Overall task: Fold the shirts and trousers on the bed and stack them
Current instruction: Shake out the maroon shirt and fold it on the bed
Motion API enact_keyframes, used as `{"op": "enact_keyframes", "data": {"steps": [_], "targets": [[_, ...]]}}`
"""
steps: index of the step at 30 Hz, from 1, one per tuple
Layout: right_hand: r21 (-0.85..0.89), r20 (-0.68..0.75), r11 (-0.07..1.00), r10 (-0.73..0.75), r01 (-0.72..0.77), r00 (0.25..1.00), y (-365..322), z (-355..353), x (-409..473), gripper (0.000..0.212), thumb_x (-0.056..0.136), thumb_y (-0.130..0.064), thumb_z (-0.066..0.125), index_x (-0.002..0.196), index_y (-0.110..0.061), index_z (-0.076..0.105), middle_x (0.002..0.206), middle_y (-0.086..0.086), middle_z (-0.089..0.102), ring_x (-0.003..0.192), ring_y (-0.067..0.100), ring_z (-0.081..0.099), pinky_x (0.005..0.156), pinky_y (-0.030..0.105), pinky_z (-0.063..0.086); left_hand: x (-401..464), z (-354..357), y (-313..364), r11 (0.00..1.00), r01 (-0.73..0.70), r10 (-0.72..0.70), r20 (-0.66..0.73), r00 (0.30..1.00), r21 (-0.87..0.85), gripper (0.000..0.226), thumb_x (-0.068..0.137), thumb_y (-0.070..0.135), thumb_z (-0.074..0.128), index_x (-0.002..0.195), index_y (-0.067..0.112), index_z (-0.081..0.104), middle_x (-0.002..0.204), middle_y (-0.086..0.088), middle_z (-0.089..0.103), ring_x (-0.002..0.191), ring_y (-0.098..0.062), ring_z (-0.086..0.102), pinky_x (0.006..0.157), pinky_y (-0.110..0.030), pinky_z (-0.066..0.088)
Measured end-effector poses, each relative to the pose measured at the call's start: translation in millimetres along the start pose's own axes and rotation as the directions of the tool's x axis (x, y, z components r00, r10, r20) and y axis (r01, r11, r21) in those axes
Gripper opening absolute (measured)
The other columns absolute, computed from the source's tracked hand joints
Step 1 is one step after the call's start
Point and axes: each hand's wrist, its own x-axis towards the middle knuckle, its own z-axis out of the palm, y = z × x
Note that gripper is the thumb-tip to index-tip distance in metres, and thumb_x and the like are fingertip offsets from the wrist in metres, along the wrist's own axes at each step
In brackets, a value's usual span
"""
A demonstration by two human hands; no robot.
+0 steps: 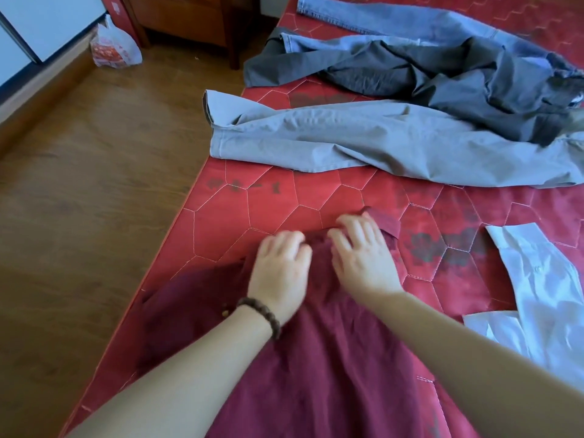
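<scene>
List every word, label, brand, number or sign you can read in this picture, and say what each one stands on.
No text can be read.
Plastic bag on the floor: red print, too blurred to read.
Red box by the wooden cabinet: a pale mark, too small to read.
Red mattress: dark smudged marks, no letters to make out.
Maroon shirt, under both hands, and the other clothes: no label shows.

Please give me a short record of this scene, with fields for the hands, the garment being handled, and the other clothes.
left hand: rests on the maroon shirt, fingers blurred
right hand: on the shirt's collar end
bed: red quilted mattress
unfolded, farther away: light grey trousers, dark grey trousers, blue jeans
to the right: white shirt
folded stack: none visible
</scene>
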Motion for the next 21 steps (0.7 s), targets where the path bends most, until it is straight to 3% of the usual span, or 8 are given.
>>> {"op": "enact_keyframes", "data": {"steps": [1, 3, 6, 8, 13, 16, 19, 21], "targets": [[0.017, 0.028, 0.999, -0.051, 0.051, 0.998, -4, 3, -11, 0.03, 0.076, -0.011, 0.054, 0.103, -0.005, 0.065, 0.114, 0.016, 0.059, 0.107, 0.035, 0.054, 0.108, 0.049, 0.035, -7, 5, 11, 0.997, -0.075, 0.075, 0.059, 0.995, 0.001, 0.02, 0.077, 0.012, 0.054, 0.09, 0.009, 0.068, 0.103, -0.01, 0.064, 0.095, -0.032, 0.061, 0.085, -0.042, 0.046], [0.011, 0.137, 0.999, -0.032, 0.031, 0.99, -4, 8, -28, 0.037, 0.082, -0.02, 0.047, 0.112, -0.007, 0.065, 0.12, 0.015, 0.061, 0.113, 0.035, 0.056, 0.109, 0.049, 0.036, -20, 15, 25, 0.998, -0.057, 0.046, 0.247, 0.968, 0.035, 0.04, 0.083, 0.024, 0.045, 0.113, 0.011, 0.068, 0.121, -0.01, 0.063, 0.113, -0.028, 0.058, 0.097, -0.042, 0.046], [-0.088, 0.287, 0.985, 0.168, -0.148, 0.943, 5, 14, -38, 0.052, 0.091, -0.046, 0.039, 0.138, -0.027, 0.05, 0.144, 0.008, 0.047, 0.136, 0.032, 0.038, 0.117, 0.056, 0.013, -27, 26, 22, 0.995, 0.051, -0.081, 0.389, 0.918, 0.087, 0.059, 0.089, 0.043, 0.039, 0.145, 0.025, 0.041, 0.154, -0.004, 0.034, 0.143, -0.027, 0.027, 0.114, -0.057, 0.02], [-0.118, 0.323, 0.968, 0.25, -0.223, 0.913, 9, 19, -40, 0.056, 0.092, -0.058, 0.032, 0.145, -0.041, 0.032, 0.156, 0.001, 0.028, 0.144, 0.03, 0.021, 0.117, 0.056, 0.0, -27, 30, 19, 0.991, 0.067, -0.107, 0.398, 0.911, 0.115, 0.064, 0.088, 0.052, 0.033, 0.149, 0.034, 0.029, 0.159, -0.002, 0.022, 0.147, -0.031, 0.012, 0.114, -0.062, 0.009], [-0.081, 0.444, 0.962, 0.269, -0.26, 0.855, 20, 23, -38, 0.06, 0.089, -0.067, 0.013, 0.147, -0.052, 0.008, 0.161, -0.007, 0.002, 0.148, 0.027, 0.001, 0.119, 0.052, -0.002, -22, 31, 18, 0.987, 0.085, -0.14, 0.458, 0.878, 0.138, 0.069, 0.085, 0.063, 0.026, 0.15, 0.042, 0.015, 0.162, -0.001, 0.007, 0.148, -0.033, -0.003, 0.115, -0.06, -0.005], [-0.071, 0.472, 0.95, 0.301, -0.305, 0.829, 19, 12, -31, 0.055, 0.094, -0.059, 0.021, 0.148, -0.048, 0.016, 0.162, -0.007, 0.003, 0.148, 0.023, 0.0, 0.118, 0.052, -0.004, -12, 22, 13, 0.989, 0.145, -0.138, 0.503, 0.853, 0.025, 0.06, 0.095, 0.052, 0.032, 0.151, 0.036, 0.017, 0.162, 0.002, -0.001, 0.148, -0.025, -0.011, 0.117, -0.052, -0.011], [-0.04, 0.269, 0.943, 0.328, -0.329, 0.906, -12, -8, -55, 0.048, 0.096, -0.04, 0.04, 0.142, -0.025, 0.045, 0.157, 0.004, 0.027, 0.146, 0.025, 0.018, 0.118, 0.055, 0.006, -33, -1, 22, 0.994, 0.096, -0.106, 0.388, 0.916, 0.046, 0.051, 0.097, 0.028, 0.042, 0.146, 0.013, 0.037, 0.159, -0.006, 0.019, 0.148, -0.025, 0.007, 0.121, -0.044, 0.001], [-0.004, 0.239, 0.963, 0.263, -0.27, 0.935, -42, -16, -90, 0.048, 0.094, -0.035, 0.04, 0.138, -0.021, 0.051, 0.154, 0.006, 0.034, 0.145, 0.028, 0.024, 0.117, 0.057, 0.012, -72, -11, 39, 0.999, 0.017, -0.028, 0.374, 0.927, 0.033, 0.051, 0.095, 0.023, 0.041, 0.144, 0.007, 0.04, 0.157, -0.009, 0.027, 0.147, -0.025, 0.016, 0.121, -0.041, 0.004]]}}
